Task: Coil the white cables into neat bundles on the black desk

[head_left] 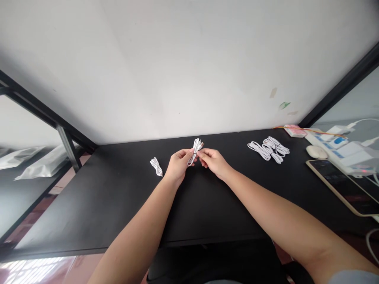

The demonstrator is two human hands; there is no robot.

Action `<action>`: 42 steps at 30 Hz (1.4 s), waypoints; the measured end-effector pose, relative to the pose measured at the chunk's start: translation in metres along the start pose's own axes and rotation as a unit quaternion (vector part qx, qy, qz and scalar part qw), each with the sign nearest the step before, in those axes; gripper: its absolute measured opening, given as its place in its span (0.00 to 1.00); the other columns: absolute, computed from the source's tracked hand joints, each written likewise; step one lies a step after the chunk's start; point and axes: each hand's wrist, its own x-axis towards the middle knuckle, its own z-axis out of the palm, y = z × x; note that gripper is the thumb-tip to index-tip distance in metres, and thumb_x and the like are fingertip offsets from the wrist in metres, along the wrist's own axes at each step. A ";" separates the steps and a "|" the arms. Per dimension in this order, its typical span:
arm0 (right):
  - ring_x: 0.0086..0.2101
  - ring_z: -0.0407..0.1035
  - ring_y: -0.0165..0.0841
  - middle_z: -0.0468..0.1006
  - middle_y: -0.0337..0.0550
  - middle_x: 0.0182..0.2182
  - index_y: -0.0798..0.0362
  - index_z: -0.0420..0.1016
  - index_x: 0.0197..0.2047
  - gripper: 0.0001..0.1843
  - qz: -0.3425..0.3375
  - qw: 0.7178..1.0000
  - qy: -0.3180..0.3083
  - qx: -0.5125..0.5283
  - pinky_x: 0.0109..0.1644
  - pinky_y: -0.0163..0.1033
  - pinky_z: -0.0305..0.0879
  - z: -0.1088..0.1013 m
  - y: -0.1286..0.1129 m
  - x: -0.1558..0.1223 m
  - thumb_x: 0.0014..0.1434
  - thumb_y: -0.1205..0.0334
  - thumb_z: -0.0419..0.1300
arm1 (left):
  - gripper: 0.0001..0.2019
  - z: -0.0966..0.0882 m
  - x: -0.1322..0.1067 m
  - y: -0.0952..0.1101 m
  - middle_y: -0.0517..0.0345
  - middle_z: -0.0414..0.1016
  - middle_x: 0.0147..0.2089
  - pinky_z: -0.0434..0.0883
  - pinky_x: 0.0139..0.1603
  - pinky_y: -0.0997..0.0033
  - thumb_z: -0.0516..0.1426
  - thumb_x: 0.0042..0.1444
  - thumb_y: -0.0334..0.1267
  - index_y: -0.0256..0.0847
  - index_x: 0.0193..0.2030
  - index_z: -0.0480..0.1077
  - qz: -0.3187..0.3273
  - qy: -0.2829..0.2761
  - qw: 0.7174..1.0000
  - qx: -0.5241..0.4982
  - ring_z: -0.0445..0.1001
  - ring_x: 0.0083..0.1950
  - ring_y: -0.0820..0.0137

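A bundled white USB cable [194, 152] is held above the middle of the black table, its metal plug pointing up and away from me. My left hand [179, 163] grips the bundle between thumb and fingers. From the other side, my right hand [213, 161] pinches at the bundle near a dark tie around its middle; the exact spot under the fingertips is hidden. To the left of my hands a single coiled white cable [156, 167] lies on the table. Several more coiled white cables [269, 150] lie together in a pile to the right.
The black table [118, 189] runs up to a white wall [177, 79]. On the right are a phone [340, 185], a white earbud case [316, 152], a power strip with white chargers [352, 152] and a pink-white box [295, 131]. Plastic bags [47, 161] lie beyond the left frame.
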 end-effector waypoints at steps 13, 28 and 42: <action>0.26 0.67 0.28 0.78 0.42 0.39 0.48 0.81 0.46 0.09 -0.284 0.893 0.099 -0.336 0.35 0.37 0.66 0.000 -0.015 -0.014 0.64 0.62 0.61 | 0.17 0.002 0.000 0.006 0.57 0.75 0.29 0.68 0.29 0.75 0.71 0.45 0.46 0.33 0.33 0.77 -0.015 0.042 0.998 -0.054 0.71 0.28 0.77; 0.42 0.74 0.36 0.80 0.44 0.44 0.46 0.83 0.43 0.11 -0.366 0.801 0.076 -0.467 0.47 0.43 0.70 -0.004 -0.021 -0.010 0.67 0.65 0.58 | 0.15 0.001 -0.001 0.006 0.58 0.73 0.27 0.69 0.31 0.77 0.71 0.48 0.44 0.33 0.32 0.76 -0.055 -0.002 0.994 -0.093 0.71 0.28 0.78; 0.38 0.73 0.35 0.80 0.46 0.40 0.49 0.82 0.43 0.13 -0.401 0.781 0.083 -0.471 0.45 0.43 0.71 -0.003 -0.028 -0.012 0.69 0.64 0.55 | 0.08 0.004 -0.004 0.013 0.58 0.72 0.28 0.71 0.27 0.82 0.66 0.56 0.36 0.32 0.33 0.76 -0.097 -0.012 0.979 -0.176 0.71 0.27 0.80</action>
